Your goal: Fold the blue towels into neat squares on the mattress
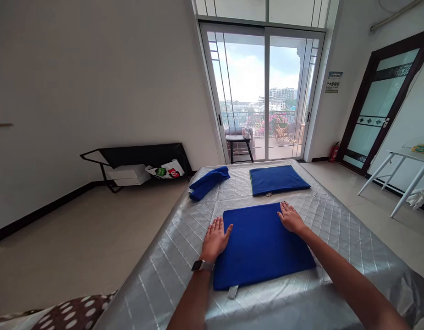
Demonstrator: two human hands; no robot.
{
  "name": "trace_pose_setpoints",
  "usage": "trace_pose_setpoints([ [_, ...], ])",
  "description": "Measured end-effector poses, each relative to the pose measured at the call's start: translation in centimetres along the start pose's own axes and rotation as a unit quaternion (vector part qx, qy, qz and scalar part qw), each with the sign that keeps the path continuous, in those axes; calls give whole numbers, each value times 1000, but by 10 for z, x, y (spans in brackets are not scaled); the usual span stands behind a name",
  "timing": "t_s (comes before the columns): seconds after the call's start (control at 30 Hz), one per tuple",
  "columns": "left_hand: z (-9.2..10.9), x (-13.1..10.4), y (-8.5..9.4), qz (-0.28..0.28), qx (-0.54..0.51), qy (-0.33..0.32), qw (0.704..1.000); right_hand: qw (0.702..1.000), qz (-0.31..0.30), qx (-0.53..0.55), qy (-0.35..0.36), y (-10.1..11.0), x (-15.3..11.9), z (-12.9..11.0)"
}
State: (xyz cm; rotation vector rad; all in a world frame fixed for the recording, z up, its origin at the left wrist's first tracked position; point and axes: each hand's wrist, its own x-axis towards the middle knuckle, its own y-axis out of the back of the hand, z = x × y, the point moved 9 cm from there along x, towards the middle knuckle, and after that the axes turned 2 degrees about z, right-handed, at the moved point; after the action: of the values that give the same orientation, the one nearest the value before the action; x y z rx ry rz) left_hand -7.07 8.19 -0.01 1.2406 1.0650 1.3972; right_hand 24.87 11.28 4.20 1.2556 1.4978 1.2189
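Observation:
A flat blue cloth cover (260, 247), with a pale tag at its near edge, lies spread on the quilted silver mattress (177, 256). My left hand (216, 239) rests flat at the cover's left edge, fingers stretched out and a watch on the wrist. At the far right corner, my right hand (290, 217) lies open with its fingers on the fabric. Beyond it is a second flat blue cover (279, 179), with a small tag on its near edge. A crumpled blue cloth (209, 182) sits toward the far left of the mattress.
A low black bench (146, 153) stands by the left wall with white boxes (129, 175) and a printed bag (167, 170). A dark stool (239, 140) is by the sliding glass door (267, 91). At right is a white table (409, 158); brown polka-dot fabric (74, 314) lies front left.

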Motion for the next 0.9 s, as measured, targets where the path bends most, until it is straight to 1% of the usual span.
trace_pose_setpoints([
  [0.1, 1, -2, 3, 11, -5, -6, 1000, 1000, -2, 5, 4, -3, 15, -2],
  [0.23, 0, -3, 14, 52, -31, -14, 998, 1000, 9, 15, 3, -11, 21, 0],
  [0.3, 9, -5, 21, 72, -49, -33, 996, 1000, 6, 21, 1, -14, 21, 1],
  [0.33, 19, -6, 24, 76, -56, -53, 994, 1000, 5, 23, 0, -15, 21, 2],
  [0.4, 50, -8, 26, 68, -63, -111, 989, 1000, 7, 23, -2, -17, 21, 2],
  [0.53, 135, -5, 25, 43, -71, -238, 968, 1000, 17, 24, -1, -19, 23, 2],
  [0.6, 173, 5, 21, 31, -73, -266, 961, 999, 24, 24, 1, -20, 24, 2],
  [0.63, 189, 12, 17, 21, -71, -269, 960, 999, 25, 23, 2, -20, 24, 2],
  [0.7, 209, 26, 7, 1, -63, -264, 962, 999, 24, 21, 2, -20, 23, 1],
  [0.73, 213, 31, 3, -6, -59, -261, 964, 1000, 23, 20, 2, -19, 23, 1],
  [0.77, 213, 35, -1, -11, -54, -257, 965, 1000, 21, 20, 2, -19, 23, 1],
  [0.8, 207, 38, -5, -14, -49, -252, 966, 1000, 20, 20, 1, -19, 23, 0],
  [0.83, 198, 40, -7, -15, -44, -244, 969, 1000, 19, 21, 0, -18, 23, 0],
  [0.9, 166, 42, -11, -17, -30, -219, 975, 1000, 14, 24, -3, -20, 23, 1],
])
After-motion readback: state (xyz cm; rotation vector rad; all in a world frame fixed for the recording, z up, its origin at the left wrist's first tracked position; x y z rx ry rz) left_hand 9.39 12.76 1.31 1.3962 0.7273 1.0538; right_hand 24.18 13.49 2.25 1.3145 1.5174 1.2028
